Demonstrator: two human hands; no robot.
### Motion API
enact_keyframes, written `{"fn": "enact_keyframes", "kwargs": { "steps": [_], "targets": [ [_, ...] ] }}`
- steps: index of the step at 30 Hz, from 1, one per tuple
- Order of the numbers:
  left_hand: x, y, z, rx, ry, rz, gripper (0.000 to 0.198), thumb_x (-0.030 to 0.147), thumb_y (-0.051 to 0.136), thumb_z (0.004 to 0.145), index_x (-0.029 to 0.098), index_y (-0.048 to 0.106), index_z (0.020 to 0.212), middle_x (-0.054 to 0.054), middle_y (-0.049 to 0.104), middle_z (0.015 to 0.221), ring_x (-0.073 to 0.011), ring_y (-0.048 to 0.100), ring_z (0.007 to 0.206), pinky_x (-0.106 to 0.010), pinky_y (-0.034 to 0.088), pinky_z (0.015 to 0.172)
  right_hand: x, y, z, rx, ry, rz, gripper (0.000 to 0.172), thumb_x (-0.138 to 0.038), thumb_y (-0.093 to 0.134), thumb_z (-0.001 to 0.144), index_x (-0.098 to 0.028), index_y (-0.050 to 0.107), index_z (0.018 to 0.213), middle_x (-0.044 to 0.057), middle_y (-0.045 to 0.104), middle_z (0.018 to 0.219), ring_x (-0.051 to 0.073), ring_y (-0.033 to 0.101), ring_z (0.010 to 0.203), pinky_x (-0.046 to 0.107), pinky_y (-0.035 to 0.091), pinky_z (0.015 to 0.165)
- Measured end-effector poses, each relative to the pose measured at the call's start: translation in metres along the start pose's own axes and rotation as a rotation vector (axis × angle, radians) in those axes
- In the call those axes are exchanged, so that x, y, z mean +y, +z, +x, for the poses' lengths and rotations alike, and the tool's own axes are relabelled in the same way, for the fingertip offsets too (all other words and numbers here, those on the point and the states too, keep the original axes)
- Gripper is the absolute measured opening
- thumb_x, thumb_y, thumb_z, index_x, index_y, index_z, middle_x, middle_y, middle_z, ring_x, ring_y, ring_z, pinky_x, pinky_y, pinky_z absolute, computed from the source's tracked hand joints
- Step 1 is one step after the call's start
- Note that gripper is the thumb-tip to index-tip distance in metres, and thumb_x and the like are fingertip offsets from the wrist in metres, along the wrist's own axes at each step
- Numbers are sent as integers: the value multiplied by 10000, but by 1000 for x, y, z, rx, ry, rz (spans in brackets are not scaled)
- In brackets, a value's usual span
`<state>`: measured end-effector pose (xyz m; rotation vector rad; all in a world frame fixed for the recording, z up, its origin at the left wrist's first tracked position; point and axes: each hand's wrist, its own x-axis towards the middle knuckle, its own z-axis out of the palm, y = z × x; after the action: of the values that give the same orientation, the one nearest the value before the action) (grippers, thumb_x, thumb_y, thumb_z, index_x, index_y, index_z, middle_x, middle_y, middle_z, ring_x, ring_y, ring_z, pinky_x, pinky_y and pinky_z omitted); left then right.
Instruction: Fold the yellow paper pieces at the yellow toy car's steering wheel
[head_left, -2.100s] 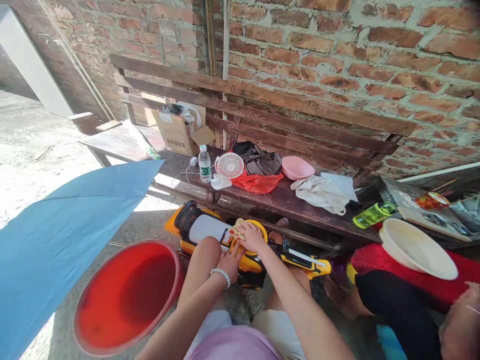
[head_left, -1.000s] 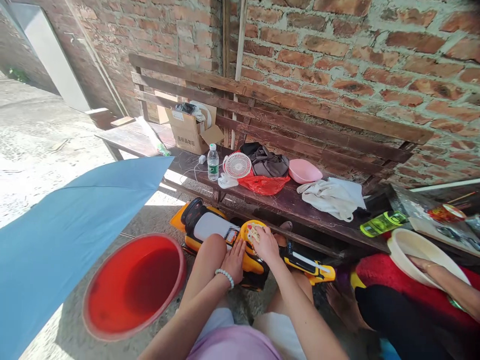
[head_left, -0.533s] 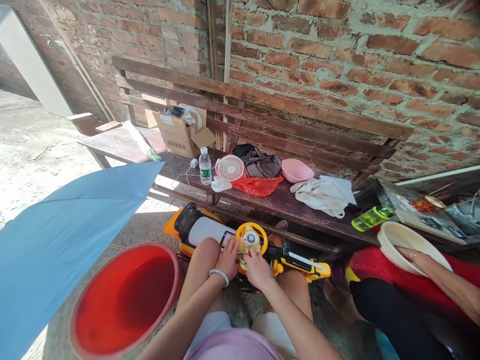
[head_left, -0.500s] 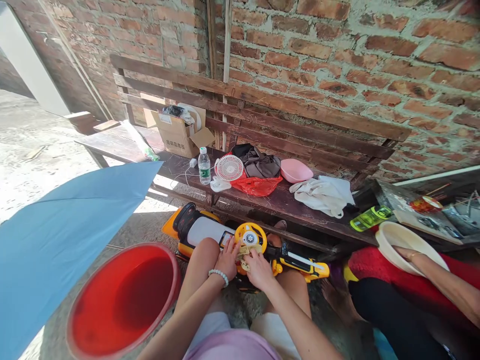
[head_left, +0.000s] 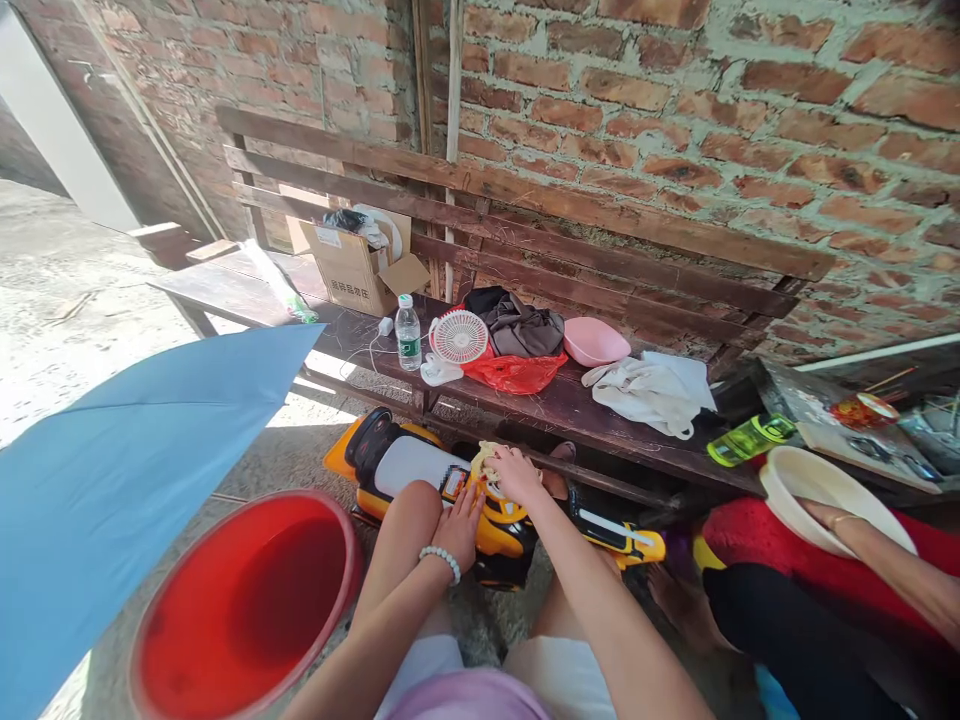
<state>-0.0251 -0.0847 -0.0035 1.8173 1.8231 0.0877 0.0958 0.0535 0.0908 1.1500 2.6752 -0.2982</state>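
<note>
We are facing one red brick wall [head_left: 637,110], with one slatted wooden bench [head_left: 525,240] standing along it on a concrete floor, sunlit at the left. One sheet of blue fabric [head_left: 150,440] is crossing the left edge, cut off there. At the right a second person is showing only in part, one arm [head_left: 892,570] reaching into a cream basin [head_left: 806,475]; the fingers are hiding inside. One red tub [head_left: 195,600] is standing on the floor, a dark shadow covering part of its inside. One yellow-and-black ride-on toy [head_left: 412,465] is lying across before our knees, which are hiding part of it. The bench is bearing one cardboard box [head_left: 345,275], one pink basin [head_left: 596,342], one white fan [head_left: 460,337] and two bottles, one clear [head_left: 408,335], one green [head_left: 750,440]. Our left hand [head_left: 457,528] is resting on the toy's body, fingers extended, grasping nothing. Our right hand [head_left: 514,475] is gripping one pale yellow cloth [head_left: 486,462] against the steering wheel, covering much of both. One beaded bracelet [head_left: 442,560] is circling our left wrist.
</note>
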Motion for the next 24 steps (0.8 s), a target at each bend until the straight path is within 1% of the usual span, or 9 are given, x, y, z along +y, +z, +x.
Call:
{"fn": "enact_keyframes", "kwargs": {
  "steps": [2, 4, 8, 10, 12, 15, 18, 21, 24],
  "targets": [
    [0, -2, 0, -22, -20, 31, 956, 147, 497, 877, 235, 35, 1710, -82, 9, 1781, -302, 78, 1647, -532, 298, 1262, 5, 4, 3, -28, 71, 28, 490, -155, 503, 948, -368, 665, 1359, 27, 495, 1579, 282, 497, 1286, 399, 452, 1013],
    [2, -6, -1, -33, -29, 34, 945, 105, 492, 846, 212, 121, 1708, -90, 13, 1780, -302, 87, 1646, -521, 314, 1255, 12, 8, -3, -26, 176, 43, 505, -147, 486, 950, -352, 651, 1381, 55, 506, 1557, 288, 513, 1272, 397, 464, 993],
    [7, -15, -5, -11, -23, -14, 931, 88, 509, 819, 190, 209, 1695, -105, 44, 1780, -311, 139, 1639, -523, 328, 1250, 23, 20, -31, -29, 392, 53, 481, -140, 439, 965, -268, 658, 1374, 130, 580, 1408, 291, 575, 1200, 378, 489, 939],
    [8, -17, -7, 2, -14, -28, 924, 100, 540, 824, 182, 225, 1689, -112, 64, 1781, -313, 153, 1637, -507, 319, 1258, 17, 28, -47, -39, 437, 47, 454, -150, 475, 954, -235, 666, 1358, 151, 580, 1383, 289, 598, 1173, 379, 499, 940],
    [9, -18, -8, 5, -11, -40, 909, 110, 562, 836, 168, 239, 1683, -121, 67, 1783, -319, 154, 1636, -490, 311, 1263, 0, 37, -60, -46, 467, 32, 435, -151, 500, 949, -222, 677, 1340, 164, 582, 1369, 295, 610, 1172, 379, 514, 936],
    [9, -16, -8, 4, -25, -66, 876, 106, 530, 853, 158, 248, 1680, -128, 60, 1782, -318, 159, 1635, -495, 305, 1265, -35, 46, -73, -45, 460, 24, 422, -142, 496, 951, -225, 689, 1316, 167, 592, 1353, 310, 613, 1182, 373, 537, 900],
    [7, -12, -6, 27, -29, -131, 860, 149, 502, 882, 206, 218, 1692, -112, 100, 1780, -292, 189, 1631, -500, 301, 1272, -60, 45, -79, -68, 356, 53, 410, -133, 529, 927, -203, 693, 1297, 165, 581, 1381, 312, 610, 1181, 373, 537, 902],
    [4, -9, -6, 52, -4, -173, 854, 175, 494, 896, 244, 205, 1696, -89, 135, 1778, -277, 219, 1625, -489, 304, 1274, -62, 34, -79, -85, 268, 110, 445, -153, 604, 886, -219, 678, 1320, 131, 577, 1401, 288, 608, 1182, 357, 518, 947],
    [5, -11, -8, 22, -2, -118, 909, 132, 510, 842, 208, 205, 1696, -98, 83, 1781, -289, 215, 1625, -494, 307, 1267, -50, 18, -71, 9, 276, 124, 497, -174, 588, 900, -263, 639, 1386, 111, 565, 1433, 280, 593, 1200, 346, 502, 960]
  ]
}}
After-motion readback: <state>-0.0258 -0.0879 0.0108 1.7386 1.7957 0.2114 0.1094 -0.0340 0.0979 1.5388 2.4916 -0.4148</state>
